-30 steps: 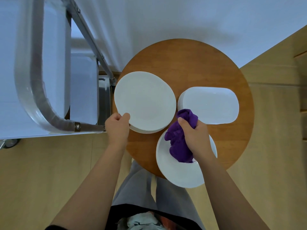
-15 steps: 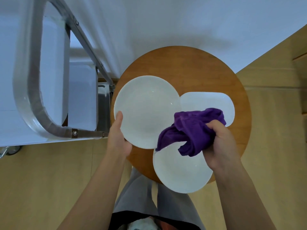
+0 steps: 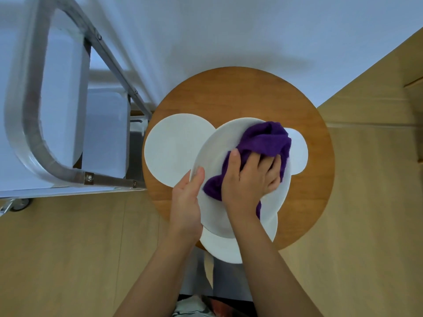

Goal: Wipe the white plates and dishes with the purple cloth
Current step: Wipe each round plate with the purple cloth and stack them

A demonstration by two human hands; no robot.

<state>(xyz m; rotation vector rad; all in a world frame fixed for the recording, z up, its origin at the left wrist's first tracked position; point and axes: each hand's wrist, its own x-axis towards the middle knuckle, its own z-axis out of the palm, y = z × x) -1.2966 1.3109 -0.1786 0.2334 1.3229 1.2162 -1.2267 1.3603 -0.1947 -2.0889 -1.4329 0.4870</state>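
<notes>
At centre frame the left hand [image 3: 186, 202] gripped a raised plate [image 3: 219, 152] while the right hand [image 3: 249, 179] pressed the purple cloth [image 3: 265, 140] onto it, wiping under way; next probably sweeping the rim.

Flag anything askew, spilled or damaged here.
Nothing spilled or visibly broken. One oddity: the round white plate nearest the person juts past the round wooden table edge, partly unsupported, below the plate being wiped.
</notes>
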